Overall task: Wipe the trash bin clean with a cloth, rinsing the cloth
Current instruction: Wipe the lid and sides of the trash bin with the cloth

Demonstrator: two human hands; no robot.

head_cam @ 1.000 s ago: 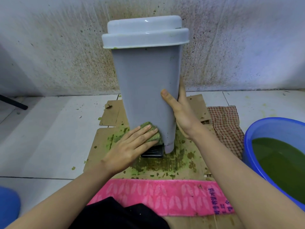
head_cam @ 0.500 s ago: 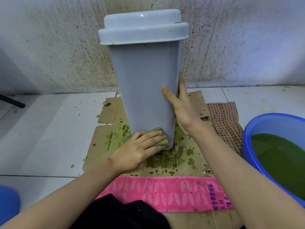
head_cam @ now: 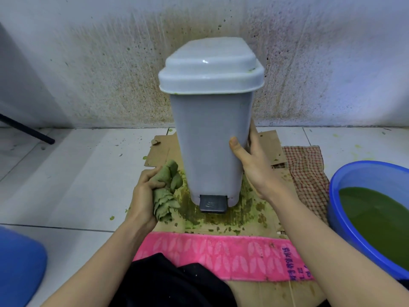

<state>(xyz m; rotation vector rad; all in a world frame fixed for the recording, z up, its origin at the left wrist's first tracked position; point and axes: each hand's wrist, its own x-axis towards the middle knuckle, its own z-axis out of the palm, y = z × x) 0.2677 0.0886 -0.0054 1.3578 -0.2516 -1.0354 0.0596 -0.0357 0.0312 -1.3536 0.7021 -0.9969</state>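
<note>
A pale grey pedal trash bin [head_cam: 208,140] with its lid closed stands upright on stained cardboard [head_cam: 250,209], its dark pedal [head_cam: 213,203] facing me. My right hand [head_cam: 252,165] grips the bin's lower right side, thumb on the front face. My left hand [head_cam: 145,196] is shut on a bunched, green-soiled cloth [head_cam: 168,189], held just left of the bin's base and apart from it.
A blue basin [head_cam: 345,222] of murky green water sits at the right. A checked cloth [head_cam: 307,173] lies behind it, a pink towel [head_cam: 221,253] in front of me. The wall behind is spattered. A blue object [head_cam: 20,262] is at lower left, a black rod [head_cam: 26,129] at far left.
The bin has gone from tilted toward me to standing flat, showing its pedal. My left hand has pulled the cloth off the bin's lower front, to the left.
</note>
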